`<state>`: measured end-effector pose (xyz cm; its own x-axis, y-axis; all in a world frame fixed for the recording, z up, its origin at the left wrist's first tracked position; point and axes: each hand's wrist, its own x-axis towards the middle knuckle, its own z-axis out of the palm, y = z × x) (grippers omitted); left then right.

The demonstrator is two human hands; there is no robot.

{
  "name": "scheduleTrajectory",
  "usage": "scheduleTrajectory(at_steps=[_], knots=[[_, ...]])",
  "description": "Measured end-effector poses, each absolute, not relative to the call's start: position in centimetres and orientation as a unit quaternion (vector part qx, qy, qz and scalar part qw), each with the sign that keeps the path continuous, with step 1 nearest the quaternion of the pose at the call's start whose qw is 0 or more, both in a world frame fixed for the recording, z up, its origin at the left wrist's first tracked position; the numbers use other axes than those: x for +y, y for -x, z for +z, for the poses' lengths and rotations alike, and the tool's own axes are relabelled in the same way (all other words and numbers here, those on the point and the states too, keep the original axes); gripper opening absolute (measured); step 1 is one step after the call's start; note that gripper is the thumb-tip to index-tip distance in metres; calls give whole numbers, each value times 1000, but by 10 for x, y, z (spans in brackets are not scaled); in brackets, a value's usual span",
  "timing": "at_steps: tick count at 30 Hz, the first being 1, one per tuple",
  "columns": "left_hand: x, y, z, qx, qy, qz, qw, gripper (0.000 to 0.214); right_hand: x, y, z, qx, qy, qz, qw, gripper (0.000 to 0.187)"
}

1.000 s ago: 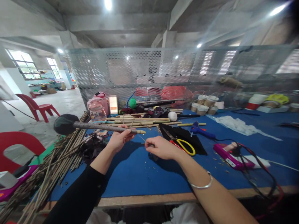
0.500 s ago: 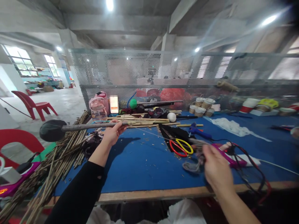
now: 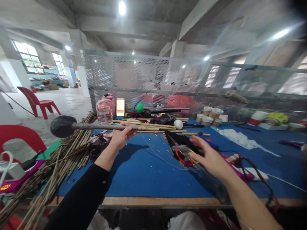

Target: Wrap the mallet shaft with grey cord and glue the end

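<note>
My left hand [image 3: 122,136] is closed round a stick [image 3: 88,126] with a dark, covered ball [image 3: 63,126] at its left end. The stick is held level above the table, and grey wrapping covers much of it. My right hand [image 3: 203,153] has its thumb and fingers apart, over scissors [image 3: 183,157] with red and yellow handles. These lie on a black cloth [image 3: 173,140] and are partly hidden. Grey yarn [image 3: 222,188] hangs blurred below my right wrist, and a thin strand runs across the table towards the stick. Another grey blur shows by the scissor handles.
A bundle of thin sticks [image 3: 62,159] lies along the left edge. Pale sticks [image 3: 155,126], a white ball [image 3: 177,124] and a green ball [image 3: 139,108] are at the back. At right are a power strip [image 3: 242,171] with cables and white stuffing [image 3: 240,137].
My right hand has moved left and up over the scissors, its fingers spreading apart. The grey yarn it held now hangs below the wrist. My left hand keeps the stick; the view has shifted slightly.
</note>
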<state>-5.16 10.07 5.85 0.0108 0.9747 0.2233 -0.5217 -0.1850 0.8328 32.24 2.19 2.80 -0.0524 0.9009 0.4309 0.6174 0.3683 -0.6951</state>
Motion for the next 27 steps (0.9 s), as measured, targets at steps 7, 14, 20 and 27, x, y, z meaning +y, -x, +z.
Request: scheduleTrajectory(at_steps=[7,14,20,27], knots=[[90,36,57,264,-431,609,611,37,74,-130,46,-673,401,474,401,33],[95,38,49,275,-472,591,594,36,54,-125,68,-806,438,67,392,25],[86,34,52,277,-500,505,647,38,109,-153,61,-732,417,198,501,22],[87,36,53,274,-461,550,640,38,107,-134,25,-683,443,388,433,26]])
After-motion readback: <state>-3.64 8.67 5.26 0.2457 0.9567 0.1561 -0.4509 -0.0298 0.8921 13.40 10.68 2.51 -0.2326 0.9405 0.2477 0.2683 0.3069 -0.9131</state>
